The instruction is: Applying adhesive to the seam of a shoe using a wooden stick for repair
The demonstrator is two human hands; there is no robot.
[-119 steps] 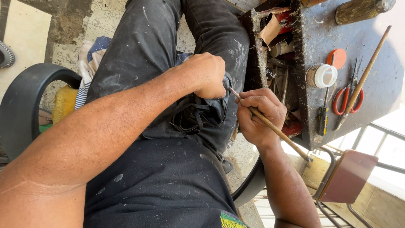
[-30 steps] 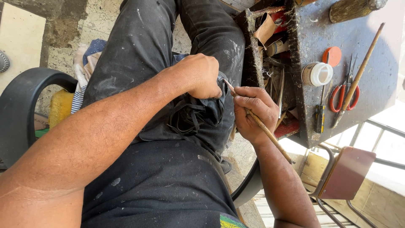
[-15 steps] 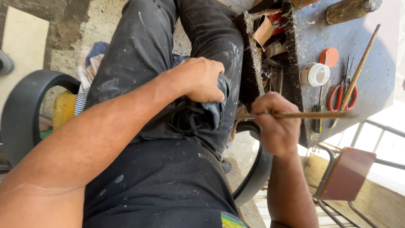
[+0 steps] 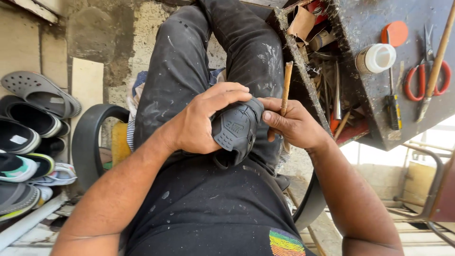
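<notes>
My left hand [image 4: 201, 121] grips a black shoe [image 4: 237, 130] over my lap, its grooved rubber sole turned up toward me. My right hand [image 4: 294, 125] presses its thumb against the shoe's edge and holds a thin wooden-handled tool [image 4: 286, 87], whose handle points up and away from me. The tool's working tip is hidden behind my fingers. I sit with legs in dusty black trousers [image 4: 208, 61] stretched out ahead.
A dark workbench [image 4: 374, 104] stands at the right with red-handled scissors [image 4: 419, 78], a white jar [image 4: 377, 58], an orange lid [image 4: 395, 32], a screwdriver [image 4: 392, 102] and a long stick [image 4: 438, 57]. Several shoes [image 4: 28, 137] line the left wall. A black chair arm [image 4: 90, 142] curves at my left.
The shoe has been turned so its sole faces up. My right hand swung the tool from pointing right to pointing up and moved against the shoe.
</notes>
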